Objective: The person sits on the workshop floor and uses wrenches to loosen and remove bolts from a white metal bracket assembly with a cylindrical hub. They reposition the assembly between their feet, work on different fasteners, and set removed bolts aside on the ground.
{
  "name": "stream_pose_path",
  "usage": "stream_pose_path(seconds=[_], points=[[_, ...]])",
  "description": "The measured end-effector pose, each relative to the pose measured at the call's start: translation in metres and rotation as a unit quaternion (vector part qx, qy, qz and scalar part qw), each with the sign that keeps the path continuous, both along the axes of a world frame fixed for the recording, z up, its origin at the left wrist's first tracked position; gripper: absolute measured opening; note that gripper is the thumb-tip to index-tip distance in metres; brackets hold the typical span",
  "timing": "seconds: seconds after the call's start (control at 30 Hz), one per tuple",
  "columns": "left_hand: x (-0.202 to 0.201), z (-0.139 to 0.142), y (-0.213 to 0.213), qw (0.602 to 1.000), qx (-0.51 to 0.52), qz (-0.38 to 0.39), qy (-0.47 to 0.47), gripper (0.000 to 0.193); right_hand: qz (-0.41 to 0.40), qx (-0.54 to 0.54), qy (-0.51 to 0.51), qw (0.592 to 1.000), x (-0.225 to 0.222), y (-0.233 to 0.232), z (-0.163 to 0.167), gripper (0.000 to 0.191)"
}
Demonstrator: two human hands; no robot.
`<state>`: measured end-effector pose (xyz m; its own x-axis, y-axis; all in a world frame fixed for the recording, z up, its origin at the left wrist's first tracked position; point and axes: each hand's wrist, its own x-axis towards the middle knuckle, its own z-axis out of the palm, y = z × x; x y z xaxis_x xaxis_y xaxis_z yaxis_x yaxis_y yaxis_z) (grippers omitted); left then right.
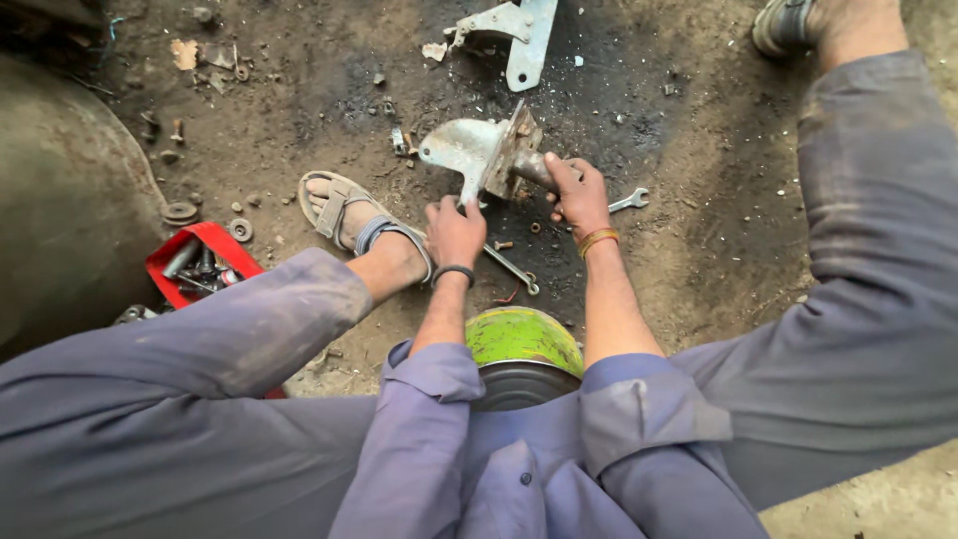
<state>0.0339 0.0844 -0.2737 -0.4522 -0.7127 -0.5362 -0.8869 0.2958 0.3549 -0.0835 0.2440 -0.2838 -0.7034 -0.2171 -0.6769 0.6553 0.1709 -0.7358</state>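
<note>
Two hands grip one metal bracket (477, 150) on the ground at 12 o'clock of the green drum (523, 339). Your left hand (454, 232) closes on its lower edge; your right hand (577, 192) wraps its stub shaft. Brace firmly; keep fingers off edges.

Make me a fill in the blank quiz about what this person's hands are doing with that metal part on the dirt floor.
1. The left hand and right hand both grip a grey ____ bracket.
2. A green-topped ____ can stands between the person's knees.
3. The red tray of bolts lies on the person's ____ side.
4. The bare foot beside the left hand wears a ____.

Missing words: metal; round; left; sandal
</note>
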Motion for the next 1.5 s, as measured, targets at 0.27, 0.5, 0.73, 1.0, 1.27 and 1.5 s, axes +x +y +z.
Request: stream_pose_path(seconds=[0.27,0.5,0.73,1.0,1.27,1.5], points=[[0.009,0.007,0.014,0.983,0.106,-0.123,-0.087,0.041,0.063,-0.038,0.05,0.996,-0.026,0.011,0.018,0.029],[0.013,-0.015,0.036,0.987,0.079,-0.134,-0.042,0.039,-0.153,-0.003,0.043,0.987,-0.019,-0.008,-0.005,0.038],[0.011,-0.007,0.012,0.975,0.141,-0.164,-0.059,0.06,-0.198,-0.185,-0.04,0.962,-0.003,0.004,-0.026,0.025],[0.01,-0.023,0.033,0.971,0.179,-0.157,-0.013,0.064,-0.174,-0.015,0.007,0.985,-0.023,-0.007,-0.016,0.047],[0.01,-0.004,0.031,0.988,0.149,-0.047,-0.018,0.043,-0.209,-0.071,-0.018,0.975,-0.024,0.007,-0.009,0.069],[0.009,-0.051,-0.013,0.969,-0.01,0.244,0.039,0.041,-0.227,-0.283,-0.089,0.928,-0.036,0.03,-0.026,0.068]])
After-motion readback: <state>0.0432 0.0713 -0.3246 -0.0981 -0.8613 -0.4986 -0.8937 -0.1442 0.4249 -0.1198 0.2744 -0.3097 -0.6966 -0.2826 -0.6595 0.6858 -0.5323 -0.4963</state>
